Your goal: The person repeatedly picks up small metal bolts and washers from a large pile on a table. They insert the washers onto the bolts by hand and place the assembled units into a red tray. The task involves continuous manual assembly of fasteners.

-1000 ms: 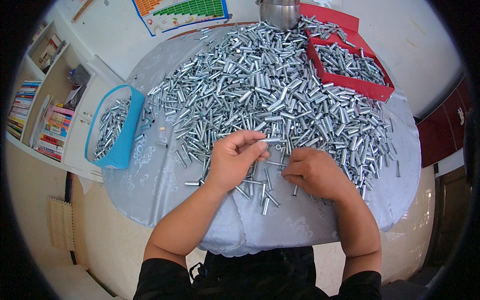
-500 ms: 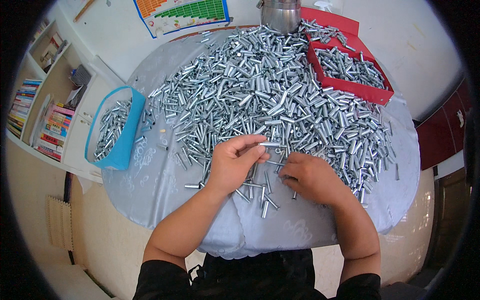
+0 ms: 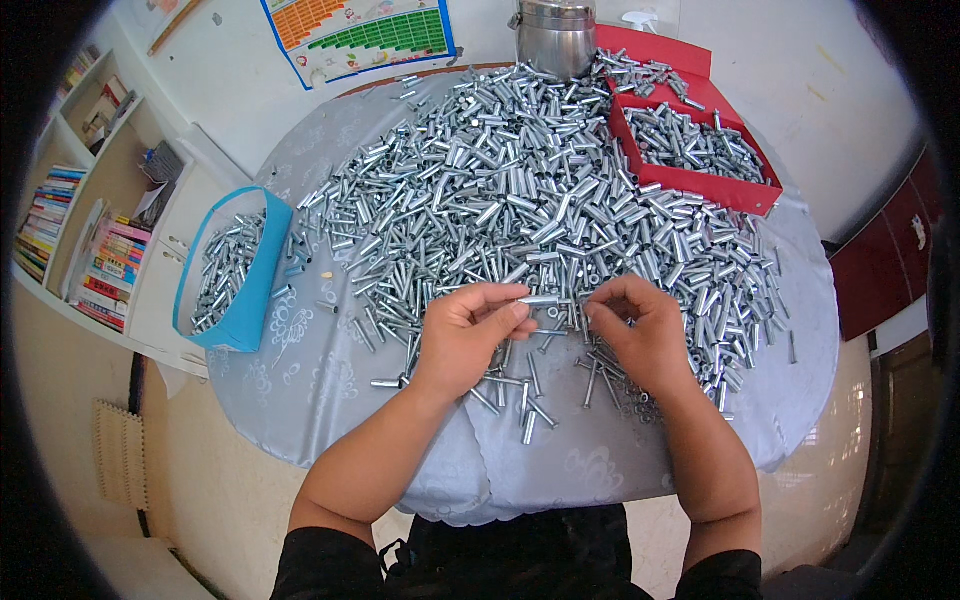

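Observation:
My left hand (image 3: 468,330) pinches a shiny metal sleeve (image 3: 541,300) between thumb and fingers, its free end pointing right. Just across from that end, my right hand (image 3: 637,325) is curled with thumb and fingertips together; whatever lies between them is too small to make out. Under and beyond both hands spreads a large heap of metal sleeves and bolts (image 3: 490,190). Several loose bolts and sleeves (image 3: 528,405) lie nearer me, between my forearms. A patch of small nuts or washers (image 3: 645,408) shows beside my right wrist.
A blue fabric bin (image 3: 262,280) holding metal pieces stands at the table's left. At the back right is a red box (image 3: 700,190) filled with more pieces. A steel pot (image 3: 556,45) stands at the far edge. A grey patterned cloth (image 3: 330,400) covers the round table.
My right hand has lifted from the loose bolts near the table and moved up and away from me, level with the sleeve. My left hand keeps its hold on the sleeve.

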A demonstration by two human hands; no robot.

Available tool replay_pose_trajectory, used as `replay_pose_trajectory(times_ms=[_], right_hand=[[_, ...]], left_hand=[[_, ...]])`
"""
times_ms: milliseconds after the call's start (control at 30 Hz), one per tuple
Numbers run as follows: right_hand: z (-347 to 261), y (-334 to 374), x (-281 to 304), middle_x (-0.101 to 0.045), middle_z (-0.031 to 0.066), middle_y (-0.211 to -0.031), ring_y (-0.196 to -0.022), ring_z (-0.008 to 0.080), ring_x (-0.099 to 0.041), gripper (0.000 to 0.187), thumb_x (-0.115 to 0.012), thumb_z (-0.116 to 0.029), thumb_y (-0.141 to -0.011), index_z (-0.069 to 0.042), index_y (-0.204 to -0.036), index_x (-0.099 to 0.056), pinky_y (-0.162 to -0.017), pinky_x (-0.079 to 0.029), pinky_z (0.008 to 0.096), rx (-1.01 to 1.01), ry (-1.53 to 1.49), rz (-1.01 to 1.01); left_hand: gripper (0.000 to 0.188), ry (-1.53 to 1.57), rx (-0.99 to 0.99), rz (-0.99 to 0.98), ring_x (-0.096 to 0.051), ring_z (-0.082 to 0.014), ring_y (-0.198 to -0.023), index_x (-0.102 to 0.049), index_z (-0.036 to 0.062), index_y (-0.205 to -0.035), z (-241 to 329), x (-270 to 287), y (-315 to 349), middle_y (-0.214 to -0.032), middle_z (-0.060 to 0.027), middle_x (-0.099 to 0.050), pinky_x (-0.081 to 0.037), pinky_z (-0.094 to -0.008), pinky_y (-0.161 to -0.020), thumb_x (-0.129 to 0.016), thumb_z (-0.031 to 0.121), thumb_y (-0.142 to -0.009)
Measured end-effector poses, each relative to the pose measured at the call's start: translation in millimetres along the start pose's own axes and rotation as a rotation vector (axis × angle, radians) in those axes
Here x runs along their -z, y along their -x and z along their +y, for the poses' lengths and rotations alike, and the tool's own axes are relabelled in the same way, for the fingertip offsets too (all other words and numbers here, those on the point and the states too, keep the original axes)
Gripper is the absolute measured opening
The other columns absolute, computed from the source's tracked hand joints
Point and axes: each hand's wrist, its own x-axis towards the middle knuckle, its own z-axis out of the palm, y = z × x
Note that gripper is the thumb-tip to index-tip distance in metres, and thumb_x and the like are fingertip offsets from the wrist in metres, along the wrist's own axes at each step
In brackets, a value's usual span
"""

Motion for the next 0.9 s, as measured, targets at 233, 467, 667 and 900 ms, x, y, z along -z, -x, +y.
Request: replay_pose_trajectory(times_ms=[233,467,667,900], right_hand=[[2.9,2.8,-10.9,-0.070,0.0061,-0.093,-0.078,0.0104,-0.064,0.012,-0.068,0.001,-0.083,0.000,-0.094,-0.066,-0.071,-0.053,0.0252,-0.036,-0.264,-0.011],[3.8,2.4,-8.9,-0.069,0.0061,-0.090,-0.078,0.0110,-0.064,0.013,-0.071,0.001,-0.081,0.000,-0.093,-0.066,-0.070,-0.052,0.0252,0.021,-0.196,-0.031],[-0.1,2.9,-12.1,-0.068,0.0058,-0.087,-0.078,0.0113,-0.064,0.013,-0.072,-0.001,-0.082,0.000,-0.094,-0.067,-0.070,-0.052,0.0256,-0.069,-0.379,0.008],[-3.2,3.4,-9.8,-0.068,0.0065,-0.086,-0.079,0.0122,-0.065,0.018,-0.072,-0.004,-0.083,-0.001,-0.101,-0.068,-0.072,-0.052,0.0264,-0.008,-0.194,-0.038]], left_hand=[[0.020,-0.003,0.001,-0.033,-0.070,-0.0184,-0.081,-0.066,-0.0046,-0.109,-1.9,-3.3,1.6,-0.096,-0.0136,-0.070,-0.059,-0.0284,-0.071,-0.063,0.000,-0.090],[0.020,-0.012,0.002,-0.036,-0.070,-0.0186,-0.081,-0.065,-0.0052,-0.109,-0.6,-3.0,2.1,-0.096,-0.0143,-0.070,-0.059,-0.0280,-0.072,-0.063,0.000,-0.090],[0.020,-0.011,0.007,-0.031,-0.070,-0.0191,-0.082,-0.065,-0.0054,-0.109,-0.8,-3.0,0.7,-0.096,-0.0146,-0.070,-0.060,-0.0283,-0.072,-0.063,0.000,-0.090],[0.019,0.039,0.047,-0.065,-0.070,-0.0197,-0.082,-0.066,-0.0048,-0.108,-0.1,-2.0,1.2,-0.096,-0.0150,-0.070,-0.060,-0.0290,-0.072,-0.063,0.002,-0.091]])
